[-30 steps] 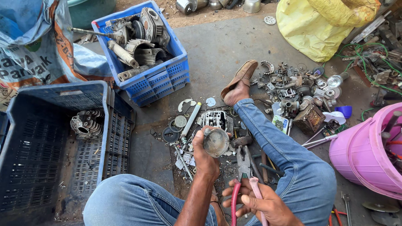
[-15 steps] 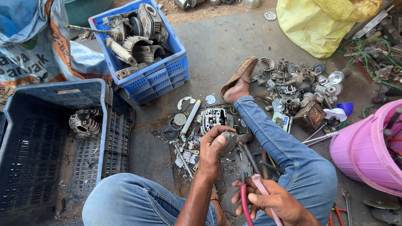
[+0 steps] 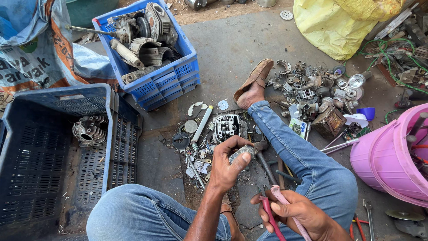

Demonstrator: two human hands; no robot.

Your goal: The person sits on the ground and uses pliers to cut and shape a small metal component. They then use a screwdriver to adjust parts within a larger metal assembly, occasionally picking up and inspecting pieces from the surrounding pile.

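Left hand clenched round small metal part, held above scrap-strewn floor between legs. Right hand grips pliers (pink-red handles). Risk: slip, pinched fingers, part lost among scrap.

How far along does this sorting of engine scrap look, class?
Done: metal parts fill the blue crate; one finned piece lies in the dark crate. In hand: left hand grips a small metal part; right hand holds pliers. Left: the heap of parts.
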